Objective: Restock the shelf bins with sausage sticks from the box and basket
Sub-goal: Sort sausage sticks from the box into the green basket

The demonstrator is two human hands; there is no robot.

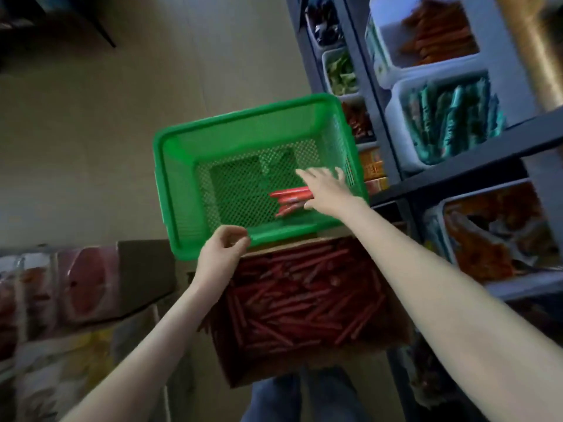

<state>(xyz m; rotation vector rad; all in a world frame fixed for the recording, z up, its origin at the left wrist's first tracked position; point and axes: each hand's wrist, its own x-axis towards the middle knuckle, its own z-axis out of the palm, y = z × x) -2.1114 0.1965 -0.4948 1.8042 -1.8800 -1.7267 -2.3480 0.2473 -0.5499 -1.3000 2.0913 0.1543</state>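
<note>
1. Head view: the green basket (231, 120) is held above the box (304, 365), its near rim pinched by the curled fingers of the left hand (221, 254).
2. The right hand (326, 190) is extended into the basket, fingers spread over a few red sausage sticks (289, 194) lying on the mesh floor near the right wall.
3. The box is packed with darker sticks (298, 300); filled shelf bins (399, 117) are seen at the right.
</note>
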